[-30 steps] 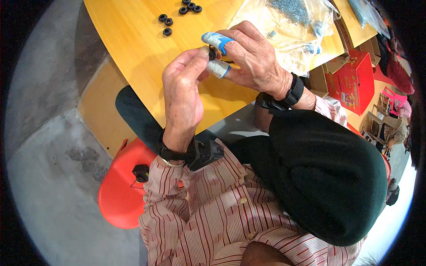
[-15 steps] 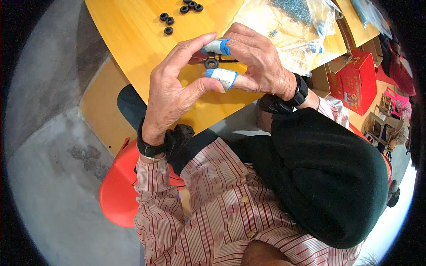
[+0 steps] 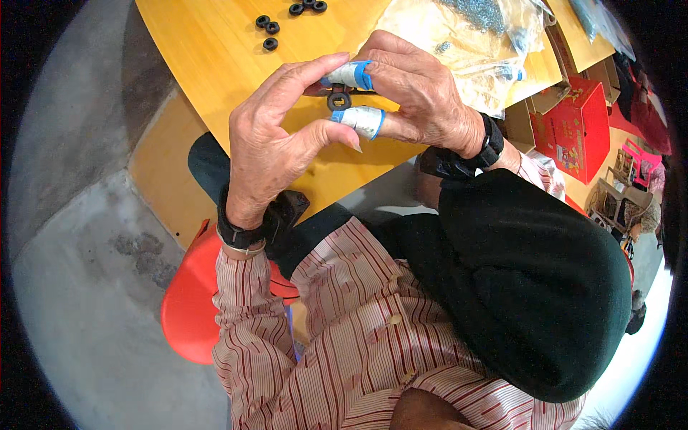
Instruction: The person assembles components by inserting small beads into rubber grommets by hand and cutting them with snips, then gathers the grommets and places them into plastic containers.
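Above the table, both my hands meet around a small black part with a round ring end; a thin dark rod shows behind it. My right hand pinches the part between index finger and thumb, both wrapped in white and blue tape. From the other side curls my left hand, its index finger and thumb against those taped fingertips. Its other fingers reach in behind the part, where their exact hold is hidden. Several loose black rings lie on the yellow table beyond my hands.
A clear plastic bag with small bluish pieces lies at the far right of the table. Beyond the table's right edge stands a red box. A red stool is at my left, and dark cloth covers the right foreground.
My left hand has shifted slightly left, and the right hand's fingers have moved a little. The black part's ring sits slightly lower in the grip, its rod less visible.
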`<act>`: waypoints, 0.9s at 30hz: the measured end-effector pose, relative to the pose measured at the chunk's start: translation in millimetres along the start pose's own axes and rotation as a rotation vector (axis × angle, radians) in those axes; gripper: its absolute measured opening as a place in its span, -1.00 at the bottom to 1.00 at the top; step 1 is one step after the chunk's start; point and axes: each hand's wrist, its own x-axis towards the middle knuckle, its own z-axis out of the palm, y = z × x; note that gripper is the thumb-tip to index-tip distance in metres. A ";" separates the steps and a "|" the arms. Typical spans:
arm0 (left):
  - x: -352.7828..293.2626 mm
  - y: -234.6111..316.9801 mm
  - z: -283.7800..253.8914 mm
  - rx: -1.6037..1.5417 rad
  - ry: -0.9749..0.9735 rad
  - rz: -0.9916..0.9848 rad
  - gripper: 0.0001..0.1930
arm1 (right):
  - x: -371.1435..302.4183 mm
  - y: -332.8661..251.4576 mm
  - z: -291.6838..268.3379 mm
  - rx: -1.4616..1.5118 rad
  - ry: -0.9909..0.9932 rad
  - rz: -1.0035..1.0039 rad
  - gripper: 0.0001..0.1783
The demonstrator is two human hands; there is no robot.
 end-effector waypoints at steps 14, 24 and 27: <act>-4.4 10.5 -0.9 0.224 0.042 0.129 -0.34 | 7.2 -3.6 -6.5 0.062 -0.008 -0.075 -0.51; -21.9 12.3 -0.6 -0.655 0.061 -0.585 -0.71 | 3.3 3.3 -4.8 -0.076 0.018 -0.137 -0.63; -19.8 10.5 4.0 -0.666 0.092 -0.570 -0.73 | 2.0 4.2 -1.0 -0.136 -0.034 -0.146 -0.49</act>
